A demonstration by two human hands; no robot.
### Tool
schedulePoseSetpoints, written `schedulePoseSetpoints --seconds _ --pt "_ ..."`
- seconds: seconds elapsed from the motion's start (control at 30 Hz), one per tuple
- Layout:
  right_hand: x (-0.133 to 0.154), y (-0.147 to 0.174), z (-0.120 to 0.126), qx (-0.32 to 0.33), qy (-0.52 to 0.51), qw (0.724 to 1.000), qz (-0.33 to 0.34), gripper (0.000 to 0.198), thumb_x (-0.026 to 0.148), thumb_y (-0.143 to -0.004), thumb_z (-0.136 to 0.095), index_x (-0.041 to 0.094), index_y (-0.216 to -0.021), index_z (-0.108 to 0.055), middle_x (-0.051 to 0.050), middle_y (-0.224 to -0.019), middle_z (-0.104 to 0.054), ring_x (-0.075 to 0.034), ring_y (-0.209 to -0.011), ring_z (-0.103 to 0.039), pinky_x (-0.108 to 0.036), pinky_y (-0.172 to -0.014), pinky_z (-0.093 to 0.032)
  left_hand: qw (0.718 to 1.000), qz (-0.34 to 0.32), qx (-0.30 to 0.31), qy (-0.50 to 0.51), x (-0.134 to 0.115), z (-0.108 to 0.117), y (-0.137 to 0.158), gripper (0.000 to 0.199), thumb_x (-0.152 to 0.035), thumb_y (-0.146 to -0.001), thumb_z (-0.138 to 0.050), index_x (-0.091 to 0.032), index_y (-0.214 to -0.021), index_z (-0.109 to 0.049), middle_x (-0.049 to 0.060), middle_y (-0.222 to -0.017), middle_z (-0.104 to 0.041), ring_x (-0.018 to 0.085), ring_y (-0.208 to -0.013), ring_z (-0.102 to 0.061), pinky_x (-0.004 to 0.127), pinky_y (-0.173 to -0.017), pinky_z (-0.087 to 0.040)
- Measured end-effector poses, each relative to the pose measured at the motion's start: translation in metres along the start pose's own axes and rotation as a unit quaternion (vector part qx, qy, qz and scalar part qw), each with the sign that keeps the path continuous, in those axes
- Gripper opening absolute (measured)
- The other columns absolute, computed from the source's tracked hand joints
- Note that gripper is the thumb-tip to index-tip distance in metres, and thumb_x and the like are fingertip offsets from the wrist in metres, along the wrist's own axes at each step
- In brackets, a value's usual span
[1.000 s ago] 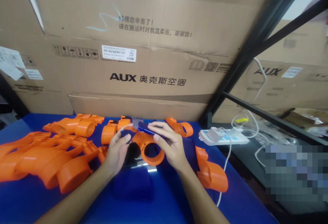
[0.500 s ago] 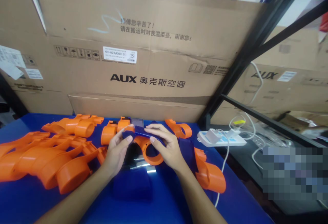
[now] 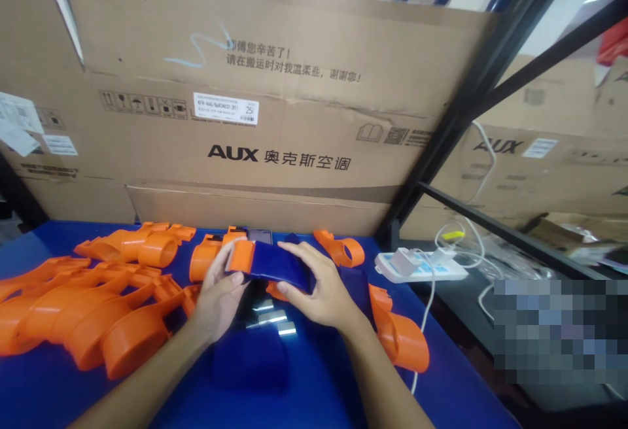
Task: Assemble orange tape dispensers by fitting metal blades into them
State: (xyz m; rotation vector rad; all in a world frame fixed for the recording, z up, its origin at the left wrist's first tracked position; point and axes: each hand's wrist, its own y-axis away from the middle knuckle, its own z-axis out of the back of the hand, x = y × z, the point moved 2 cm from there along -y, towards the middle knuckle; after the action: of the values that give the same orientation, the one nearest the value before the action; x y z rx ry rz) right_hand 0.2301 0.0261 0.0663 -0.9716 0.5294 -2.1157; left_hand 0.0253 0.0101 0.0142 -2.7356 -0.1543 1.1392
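One blue-and-orange piece [image 3: 267, 260] is sitting clamped between two grips: the left hand [image 3: 220, 295] is holding its orange end, the right hand [image 3: 321, 285] is pinching its blue end. Supporting both ends evenly, without twisting, is looking wise here. The long axis is running crosswise, grip to grip, orange pointing left, blue sloping slightly down rightward.

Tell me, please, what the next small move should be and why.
Tilting the blue-and-orange piece slightly to check beneath might be best: the left hand holds its orange end, the right hand its blue part, and most of its underside is hidden from this view.
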Motion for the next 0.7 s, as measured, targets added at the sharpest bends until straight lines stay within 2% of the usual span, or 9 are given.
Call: schedulePoseSetpoints --seconds 0.13,0.3,0.7 --pt "0.001 0.001 -0.007 0.035 0.050 0.998 0.014 0.060 0.045 -0.087 -0.074 0.026 -0.142 -0.058 -0.011 -0.115 -0.068 -0.029 -0.106 -0.064 -0.046 -0.094 -0.054 1.000 0.014 -0.021 -0.019 0.000 0.001 -0.004 0.048 -0.022 -0.076 -0.084 -0.027 -0.119 -0.065 0.008 -0.133 -0.070 0.032 -0.129 -0.061 0.046 -0.106 -0.050" --pt "0.004 0.002 -0.015 0.039 0.099 0.994 0.039 0.060 0.049 -0.090 -0.070 0.024 -0.143 -0.057 -0.012 -0.111 -0.066 -0.030 -0.104 -0.063 -0.048 -0.091 -0.052 0.997 -0.001 -0.047 -0.064 -0.005 0.000 -0.008 0.039 -0.022 -0.075 -0.087 -0.023 -0.108 -0.067 0.008 -0.131 -0.072 0.031 -0.130 -0.061 0.044 -0.108 -0.048" --pt "0.002 0.002 -0.016 0.009 0.099 0.991 0.092 0.060 0.045 -0.089 -0.073 0.022 -0.142 -0.057 -0.011 -0.105 -0.064 -0.028 -0.097 -0.062 -0.047 -0.083 -0.054 0.994 -0.027 -0.070 -0.074 0.001 0.006 -0.011 0.045 -0.026 -0.070 -0.090 -0.022 -0.106 -0.065 0.009 -0.121 -0.075 0.031 -0.123 -0.066 0.047 -0.108 -0.049"
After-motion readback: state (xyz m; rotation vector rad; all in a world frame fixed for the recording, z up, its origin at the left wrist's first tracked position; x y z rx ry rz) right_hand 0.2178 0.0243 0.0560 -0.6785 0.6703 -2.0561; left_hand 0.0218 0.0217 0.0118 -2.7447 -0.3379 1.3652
